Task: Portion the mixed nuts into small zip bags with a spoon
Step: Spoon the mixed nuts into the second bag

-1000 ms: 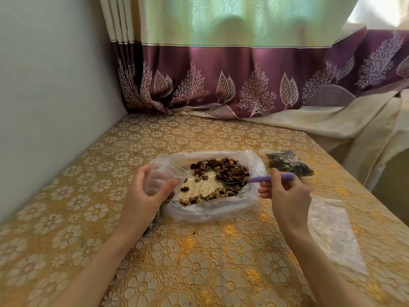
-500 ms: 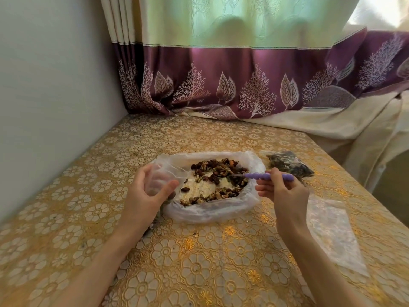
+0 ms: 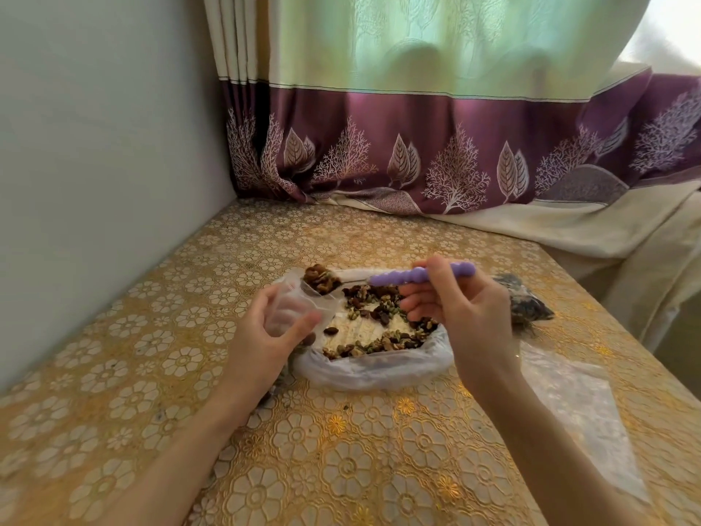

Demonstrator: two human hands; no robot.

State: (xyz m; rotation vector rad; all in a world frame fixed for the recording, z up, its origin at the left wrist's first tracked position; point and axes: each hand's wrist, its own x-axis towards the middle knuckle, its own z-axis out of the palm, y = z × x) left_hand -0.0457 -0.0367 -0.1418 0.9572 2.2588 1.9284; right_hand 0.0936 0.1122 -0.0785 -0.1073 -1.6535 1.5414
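Nuts (image 3: 321, 279) fill the bowl of the purple spoon (image 3: 421, 277), which the right hand (image 3: 468, 320) pinches by its handle, just above the mouth of a small clear zip bag (image 3: 299, 305). The left hand (image 3: 265, 336) grips this bag with curled fingers. More mixed nuts (image 3: 379, 320) lie in the big plastic bag (image 3: 371, 370) on the table (image 3: 189, 336). A filled bag (image 3: 525, 303) lies at the right.

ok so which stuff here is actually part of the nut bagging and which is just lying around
In use:
- purple spoon, loaded, held by right hand
- small zip bag, held open by left hand
- mixed nuts in the big plastic bag

Lying about:
- filled bag
- empty clear bag
- curtain
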